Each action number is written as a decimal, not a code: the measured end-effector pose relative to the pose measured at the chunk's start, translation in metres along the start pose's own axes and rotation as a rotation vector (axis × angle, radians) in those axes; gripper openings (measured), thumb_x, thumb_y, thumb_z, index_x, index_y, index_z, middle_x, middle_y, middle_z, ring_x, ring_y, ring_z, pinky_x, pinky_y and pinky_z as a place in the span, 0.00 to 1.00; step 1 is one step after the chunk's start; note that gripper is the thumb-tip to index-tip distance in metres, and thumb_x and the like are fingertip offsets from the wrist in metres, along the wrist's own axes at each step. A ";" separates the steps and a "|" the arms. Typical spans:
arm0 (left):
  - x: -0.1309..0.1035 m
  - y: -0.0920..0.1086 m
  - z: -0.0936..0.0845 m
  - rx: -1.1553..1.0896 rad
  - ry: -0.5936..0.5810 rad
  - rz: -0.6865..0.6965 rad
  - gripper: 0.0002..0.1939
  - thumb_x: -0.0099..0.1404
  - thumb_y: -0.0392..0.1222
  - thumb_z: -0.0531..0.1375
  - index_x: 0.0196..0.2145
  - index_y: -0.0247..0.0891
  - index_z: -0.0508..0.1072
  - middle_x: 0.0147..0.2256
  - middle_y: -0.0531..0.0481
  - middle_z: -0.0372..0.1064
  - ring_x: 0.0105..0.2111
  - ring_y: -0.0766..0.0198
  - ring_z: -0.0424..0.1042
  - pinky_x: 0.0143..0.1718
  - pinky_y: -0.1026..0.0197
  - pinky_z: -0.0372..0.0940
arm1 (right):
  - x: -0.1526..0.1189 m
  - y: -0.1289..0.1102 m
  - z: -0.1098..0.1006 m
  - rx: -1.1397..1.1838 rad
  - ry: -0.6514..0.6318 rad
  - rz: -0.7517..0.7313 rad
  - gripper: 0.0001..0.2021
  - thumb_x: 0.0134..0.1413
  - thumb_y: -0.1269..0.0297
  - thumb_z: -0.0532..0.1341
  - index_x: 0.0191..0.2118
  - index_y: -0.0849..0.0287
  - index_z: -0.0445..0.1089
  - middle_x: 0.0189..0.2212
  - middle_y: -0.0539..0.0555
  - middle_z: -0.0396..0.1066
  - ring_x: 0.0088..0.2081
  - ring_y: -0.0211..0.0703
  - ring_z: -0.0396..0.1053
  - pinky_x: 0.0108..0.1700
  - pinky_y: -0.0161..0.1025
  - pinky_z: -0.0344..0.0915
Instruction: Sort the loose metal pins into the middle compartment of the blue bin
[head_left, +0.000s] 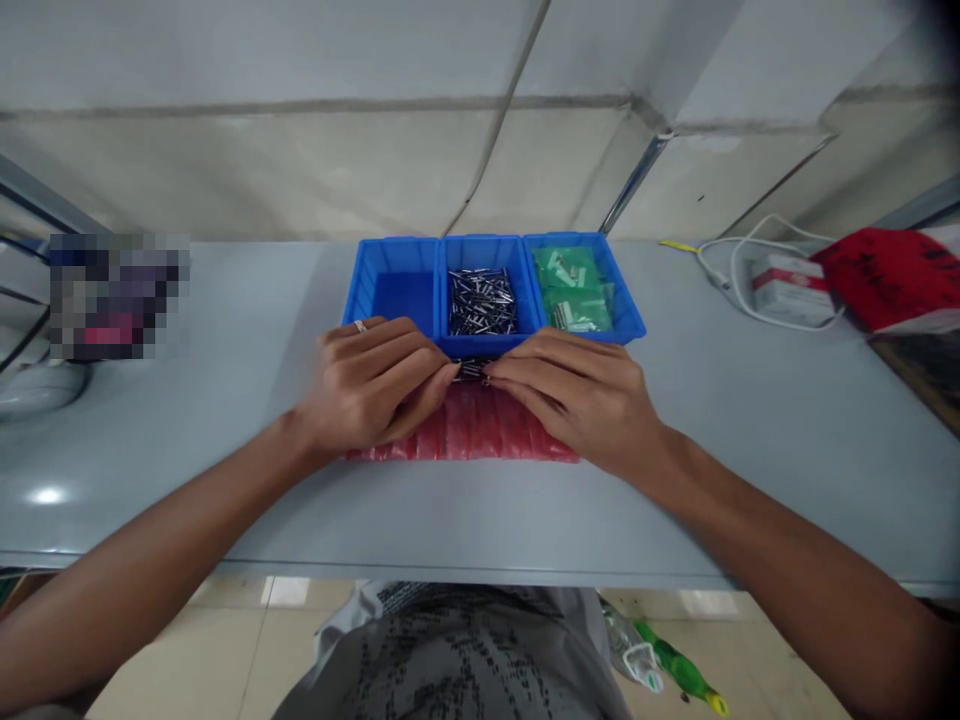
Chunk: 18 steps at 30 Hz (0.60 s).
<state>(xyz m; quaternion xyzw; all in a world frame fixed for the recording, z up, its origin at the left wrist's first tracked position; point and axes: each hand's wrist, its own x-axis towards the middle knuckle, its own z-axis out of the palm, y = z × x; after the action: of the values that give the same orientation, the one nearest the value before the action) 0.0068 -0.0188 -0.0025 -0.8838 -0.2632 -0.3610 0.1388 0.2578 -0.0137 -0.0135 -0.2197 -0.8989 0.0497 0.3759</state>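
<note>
Between my left hand [382,385] and my right hand [574,390] is a small bunch of dark metal screws [472,370], pinched at both ends by my fingertips. A ring shows on my left hand. Both hands rest over a red plastic sheet of pouches [472,425], which they partly cover. Just beyond them, the middle blue bin [487,346] holds a pile of loose screws [482,303]. The right blue bin [634,315] contains green plastic packets [574,288]. Nothing shows inside the visible part of the left blue bin [397,290].
A white box [792,288] with a white cable [739,285] and a red bag [892,275] lie at the right on the grey table [480,520]. At far left is a grey rounded object [45,388]. Bottles [679,665] lie on the floor.
</note>
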 end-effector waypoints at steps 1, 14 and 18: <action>0.000 0.000 0.000 -0.006 -0.003 0.001 0.05 0.65 0.34 0.62 0.31 0.38 0.70 0.28 0.55 0.75 0.29 0.66 0.75 0.28 0.63 0.66 | 0.001 -0.001 -0.001 0.020 0.020 0.014 0.10 0.63 0.75 0.62 0.46 0.57 0.76 0.39 0.54 0.79 0.40 0.44 0.75 0.44 0.44 0.75; -0.001 0.002 0.000 0.006 0.025 0.061 0.13 0.63 0.29 0.64 0.45 0.36 0.72 0.37 0.48 0.79 0.34 0.64 0.77 0.32 0.62 0.68 | 0.013 -0.028 -0.008 0.588 0.282 0.604 0.06 0.57 0.67 0.70 0.41 0.52 0.80 0.35 0.49 0.81 0.26 0.37 0.76 0.30 0.39 0.77; 0.001 0.004 -0.001 0.011 0.036 0.060 0.15 0.63 0.33 0.66 0.47 0.35 0.72 0.37 0.48 0.79 0.34 0.63 0.77 0.33 0.61 0.70 | 0.012 -0.030 -0.005 0.561 0.310 0.616 0.06 0.57 0.68 0.69 0.40 0.53 0.80 0.36 0.49 0.81 0.25 0.36 0.76 0.27 0.36 0.75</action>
<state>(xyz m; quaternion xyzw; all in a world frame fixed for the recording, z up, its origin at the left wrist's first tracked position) 0.0089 -0.0218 -0.0014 -0.8838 -0.2359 -0.3712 0.1593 0.2432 -0.0357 0.0050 -0.3718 -0.6761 0.3677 0.5190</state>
